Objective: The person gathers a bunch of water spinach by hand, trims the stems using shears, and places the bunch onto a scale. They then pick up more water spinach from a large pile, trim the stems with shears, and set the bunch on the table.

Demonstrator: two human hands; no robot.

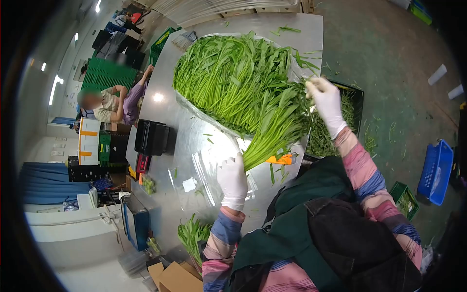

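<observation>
My left hand, in a white glove, is closed around the stem ends of a bunch of long-leaved greens. The leafy end of that bunch points up and right, against a large pile of the same greens on clear plastic. My right hand, also gloved, is beside the leaf tips with fingers pinched together; what they hold, if anything, is too small to make out. Between the bunch and my body, an orange object lies partly under the stems.
The metal table carries scattered leaf bits, a black and red scale and another bunch of greens. Against its right edge stands a black crate of loose leaves. A blue basket is on the floor. Across the table sits another person.
</observation>
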